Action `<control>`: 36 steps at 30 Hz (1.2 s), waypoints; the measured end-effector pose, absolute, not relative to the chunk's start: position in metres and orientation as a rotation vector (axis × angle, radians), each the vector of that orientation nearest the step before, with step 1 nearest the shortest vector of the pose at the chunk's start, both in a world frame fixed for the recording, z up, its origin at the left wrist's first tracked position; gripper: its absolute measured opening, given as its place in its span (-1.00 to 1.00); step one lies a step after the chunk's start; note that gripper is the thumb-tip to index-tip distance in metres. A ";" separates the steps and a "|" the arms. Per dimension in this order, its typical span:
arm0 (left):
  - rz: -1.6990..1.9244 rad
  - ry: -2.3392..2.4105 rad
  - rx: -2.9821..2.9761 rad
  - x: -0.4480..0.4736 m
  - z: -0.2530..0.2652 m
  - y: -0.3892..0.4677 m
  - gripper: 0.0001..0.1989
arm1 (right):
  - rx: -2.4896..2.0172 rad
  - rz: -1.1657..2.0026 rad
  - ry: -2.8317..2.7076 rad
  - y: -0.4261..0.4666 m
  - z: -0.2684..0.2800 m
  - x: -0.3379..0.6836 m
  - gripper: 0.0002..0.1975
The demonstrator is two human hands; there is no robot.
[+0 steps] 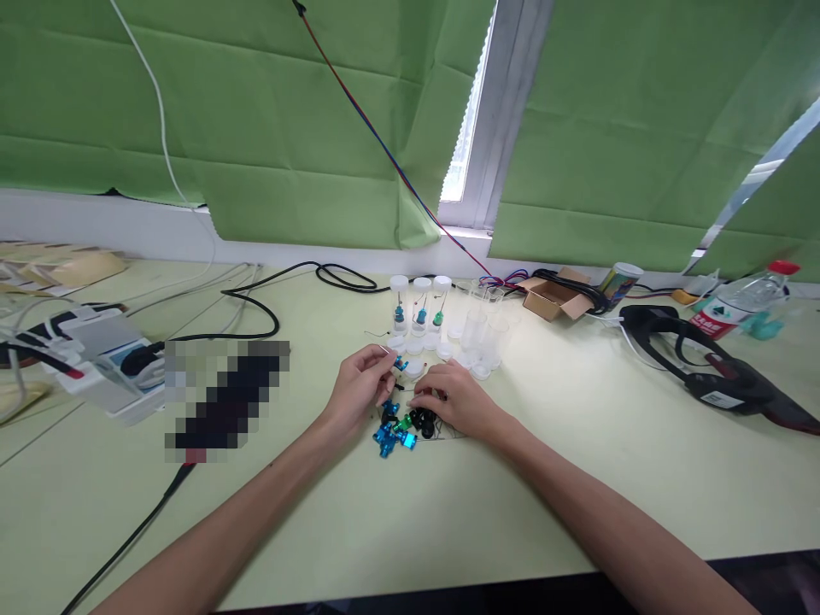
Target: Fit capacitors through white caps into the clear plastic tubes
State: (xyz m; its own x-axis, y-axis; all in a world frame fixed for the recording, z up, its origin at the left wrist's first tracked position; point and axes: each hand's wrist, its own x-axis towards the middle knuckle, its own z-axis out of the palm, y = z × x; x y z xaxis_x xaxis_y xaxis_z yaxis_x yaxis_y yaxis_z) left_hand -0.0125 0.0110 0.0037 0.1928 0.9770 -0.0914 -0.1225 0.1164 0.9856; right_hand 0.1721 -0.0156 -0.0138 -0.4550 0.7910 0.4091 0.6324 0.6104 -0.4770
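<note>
My left hand (364,377) pinches a small blue metal part (401,362) with a bit of red on it, between thumb and forefinger. My right hand (454,395) is curled low over the table, its fingertips together beside a cluster of black round parts (424,422); whatever they pinch is too small to make out. In front of both hands lie several shiny blue metal fittings (385,439) and a green fitting (403,423). Just beyond the hands, white round caps (414,367) lie on the table.
Three clear capped tubes (421,307) with blue or green parts inside stand at the back. Open clear tubes (497,333) stand to their right. Further right are a cardboard box (556,295), a black headset (705,367) and a plastic bottle (736,303). A power strip (115,367) lies left.
</note>
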 end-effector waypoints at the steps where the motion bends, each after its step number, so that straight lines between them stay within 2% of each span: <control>1: 1.055 1.011 1.101 -0.013 0.004 0.011 -0.74 | -1.108 0.337 -2.241 -0.015 -0.014 0.173 -0.86; 6: 1.058 0.995 1.040 -0.012 0.005 0.011 -0.74 | -1.068 0.316 -2.289 -0.014 -0.016 0.174 -0.78; 23: 1.061 1.017 1.024 -0.011 0.007 0.009 -0.75 | -1.115 0.325 -2.282 -0.014 -0.017 0.175 -0.87; 36: 1.059 1.182 1.084 -0.010 0.012 0.005 -0.69 | -1.149 0.316 -2.343 -0.016 -0.012 0.173 -0.82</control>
State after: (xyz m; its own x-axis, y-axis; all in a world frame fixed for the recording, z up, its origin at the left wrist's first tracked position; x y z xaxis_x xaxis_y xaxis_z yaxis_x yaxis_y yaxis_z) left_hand -0.0098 0.0048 0.0123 0.0834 0.9835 -0.1603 -0.0511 0.1648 0.9850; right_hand 0.1732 -0.0159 -0.0124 -0.5135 0.7882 0.3392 0.6701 0.6153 -0.4152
